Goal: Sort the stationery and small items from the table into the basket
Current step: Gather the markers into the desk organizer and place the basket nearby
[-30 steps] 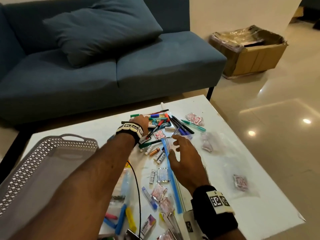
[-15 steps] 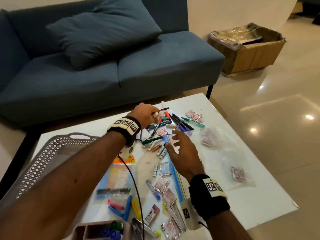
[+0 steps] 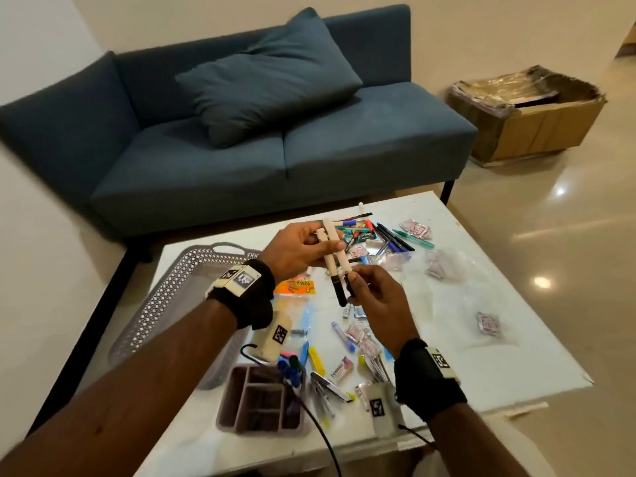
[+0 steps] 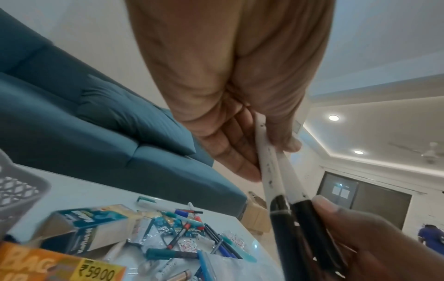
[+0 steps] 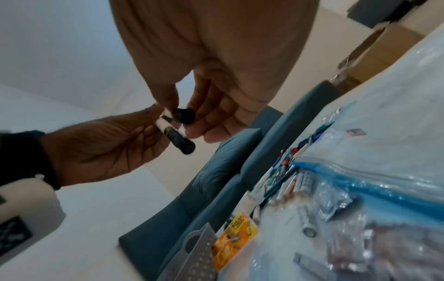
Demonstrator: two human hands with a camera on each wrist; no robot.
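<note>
Two white markers with black caps (image 3: 331, 256) are held in the air above the table's middle. My left hand (image 3: 325, 243) grips both white barrels (image 4: 272, 171), caps pointing down toward me. My right hand (image 3: 355, 287) pinches the black cap (image 5: 183, 116) of the right-hand marker between thumb and fingers. The other cap (image 5: 180, 141) hangs free. The grey lattice basket (image 3: 161, 304) stands at the table's left edge, partly hidden by my left forearm. A heap of pens and markers (image 3: 377, 232) lies at the far side of the table.
A brown divided organiser (image 3: 261, 401) sits at the near edge. Batteries, foil sachets, clips, a stapler, an eraser box (image 3: 340, 368) and clear zip bags (image 3: 444, 266) are scattered over the white table (image 3: 516, 356). A blue sofa (image 3: 275, 149) stands behind it.
My left hand has lifted two markers out of the pile and drawn them toward me. My right hand has risen off the table and taken hold of one cap.
</note>
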